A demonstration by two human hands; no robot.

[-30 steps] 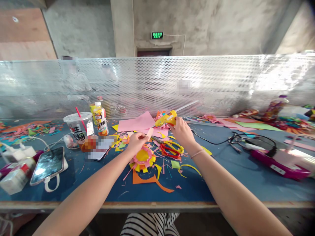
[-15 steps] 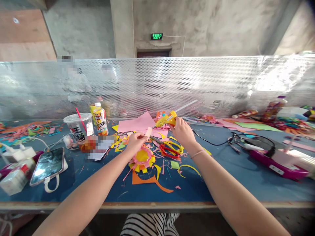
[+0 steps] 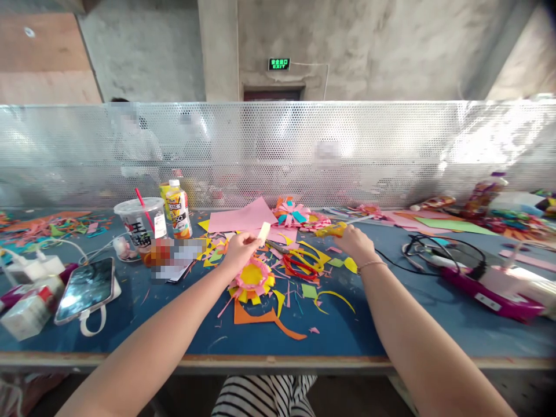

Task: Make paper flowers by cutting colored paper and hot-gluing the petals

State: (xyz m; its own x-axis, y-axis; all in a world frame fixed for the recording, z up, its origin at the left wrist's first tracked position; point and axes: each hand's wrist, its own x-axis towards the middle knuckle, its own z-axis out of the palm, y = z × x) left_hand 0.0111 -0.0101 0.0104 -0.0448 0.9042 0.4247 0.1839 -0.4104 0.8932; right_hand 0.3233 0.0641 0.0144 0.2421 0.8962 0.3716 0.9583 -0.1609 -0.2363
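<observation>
left hand (image 3: 238, 250) pinching pink strip (image 3: 263, 231) | my right hand (image 3: 357, 243) just lowered glue gun (image 3: 330, 230) to table (image 3: 391, 324) — still gripped — gluing's paused

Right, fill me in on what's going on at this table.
A person is doing paper craft at a blue table strewn with coloured scraps. The left hand pinches a small pale paper strip just above a pink and yellow paper flower. The right hand holds a yellow glue gun low against the table. Red and yellow scissors lie between the hands.
</observation>
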